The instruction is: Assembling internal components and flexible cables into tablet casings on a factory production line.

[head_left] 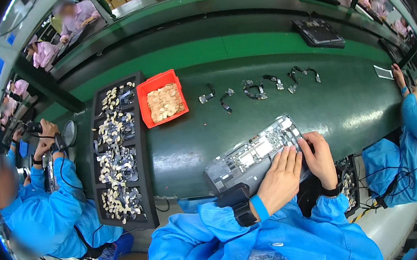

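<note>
An opened laptop base (223, 171) lies tilted on the green bench in front of me, its circuit board (263, 148) and dark battery area exposed. My left hand (281, 179) rests flat across the lower middle of the base, fingers stretched together toward the board. At the right end of the board is my right hand (320, 159), its fingers bent and their tips close to the board's edge. Whatever those fingertips pinch or press is too small to make out. Several small cable parts (255, 93) with black leads lie in a row beyond the laptop.
Left of the laptop stand a red bin (144, 109) of tan pieces and a long black compartment tray (144, 152) of small parts. A dark device (317, 32) sits at the far right. Co-workers in blue sit on both sides; others in pink work across the bench.
</note>
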`<act>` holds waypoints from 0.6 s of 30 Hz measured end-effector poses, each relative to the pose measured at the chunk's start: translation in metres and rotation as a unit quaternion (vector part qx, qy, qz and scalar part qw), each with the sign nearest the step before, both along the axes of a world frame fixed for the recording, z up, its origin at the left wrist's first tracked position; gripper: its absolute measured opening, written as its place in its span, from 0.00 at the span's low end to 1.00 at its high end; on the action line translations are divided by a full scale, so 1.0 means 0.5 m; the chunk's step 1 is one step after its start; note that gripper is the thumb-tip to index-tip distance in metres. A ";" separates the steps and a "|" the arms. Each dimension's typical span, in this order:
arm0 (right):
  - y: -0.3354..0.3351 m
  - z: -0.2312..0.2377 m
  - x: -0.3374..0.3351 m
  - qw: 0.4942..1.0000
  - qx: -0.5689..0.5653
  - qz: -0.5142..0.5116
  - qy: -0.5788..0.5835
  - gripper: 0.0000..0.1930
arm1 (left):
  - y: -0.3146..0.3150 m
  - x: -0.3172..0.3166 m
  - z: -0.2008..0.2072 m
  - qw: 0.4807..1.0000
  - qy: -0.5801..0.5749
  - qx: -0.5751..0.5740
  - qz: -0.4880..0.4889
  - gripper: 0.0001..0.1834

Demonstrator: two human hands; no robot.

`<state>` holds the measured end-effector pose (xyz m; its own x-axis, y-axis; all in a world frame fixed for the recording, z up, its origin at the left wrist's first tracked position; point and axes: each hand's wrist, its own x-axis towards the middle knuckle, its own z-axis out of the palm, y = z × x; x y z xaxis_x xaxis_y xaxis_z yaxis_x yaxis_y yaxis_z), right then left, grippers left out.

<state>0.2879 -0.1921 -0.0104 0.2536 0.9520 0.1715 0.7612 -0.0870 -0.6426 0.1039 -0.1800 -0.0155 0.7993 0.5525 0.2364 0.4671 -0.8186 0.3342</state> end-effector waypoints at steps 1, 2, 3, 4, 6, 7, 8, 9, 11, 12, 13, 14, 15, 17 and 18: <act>-0.003 0.001 0.003 1.000 0.001 0.007 0.028 0.10 | -0.003 -0.002 -0.003 1.000 -0.003 0.006 -0.007 0.46; -0.009 0.001 0.010 0.998 0.003 0.011 0.054 0.10 | -0.003 0.000 0.000 1.000 -0.008 0.012 -0.016 0.46; -0.019 0.000 0.012 0.988 -0.038 -0.010 0.150 0.10 | -0.006 -0.004 0.003 0.999 -0.038 0.008 -0.026 0.45; -0.022 0.004 0.016 0.989 -0.034 -0.017 0.142 0.10 | -0.007 -0.009 0.006 0.998 -0.046 0.010 -0.033 0.45; -0.042 0.036 0.001 0.932 -0.049 0.040 0.356 0.09 | -0.014 -0.023 0.022 0.996 -0.071 0.041 -0.045 0.44; -0.044 0.049 -0.010 0.918 -0.059 0.064 0.388 0.09 | -0.014 -0.031 0.025 0.996 -0.067 0.034 -0.048 0.43; -0.050 0.025 0.003 0.901 -0.066 0.066 0.425 0.09 | -0.011 -0.038 0.030 0.995 -0.077 0.036 -0.061 0.43; -0.052 0.020 0.002 0.895 -0.064 0.050 0.438 0.09 | -0.005 -0.044 0.031 0.993 -0.096 -0.007 -0.072 0.42; -0.056 0.029 -0.005 0.881 -0.070 0.018 0.467 0.12 | 0.005 -0.059 0.041 0.989 -0.107 -0.048 -0.090 0.40; -0.055 0.053 -0.004 0.885 -0.067 0.017 0.460 0.12 | 0.009 -0.073 0.058 0.988 -0.115 -0.045 -0.093 0.40; -0.052 0.090 -0.002 0.913 -0.039 -0.006 0.405 0.14 | 0.012 -0.095 0.081 0.982 -0.135 -0.071 -0.109 0.40; -0.048 0.119 0.009 0.937 -0.007 -0.033 0.348 0.17 | 0.015 -0.116 0.107 0.975 -0.154 -0.095 -0.129 0.39; -0.031 0.128 0.038 0.951 0.036 -0.035 0.305 0.22 | 0.022 -0.141 0.134 0.970 -0.194 -0.092 -0.114 0.40; 0.021 0.180 0.085 0.952 0.053 -0.040 0.298 0.25 | 0.035 -0.200 0.155 0.962 -0.243 -0.102 -0.076 0.40; 0.061 0.191 0.122 0.957 0.083 -0.047 0.274 0.25 | 0.045 -0.227 0.156 0.949 -0.292 -0.115 -0.039 0.41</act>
<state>0.3488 -0.1617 0.0849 0.4316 0.8920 0.1345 0.2994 -0.0010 -0.9541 -0.0097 -0.1573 0.0625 0.6099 0.5872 0.5322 0.0885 -0.7178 0.6906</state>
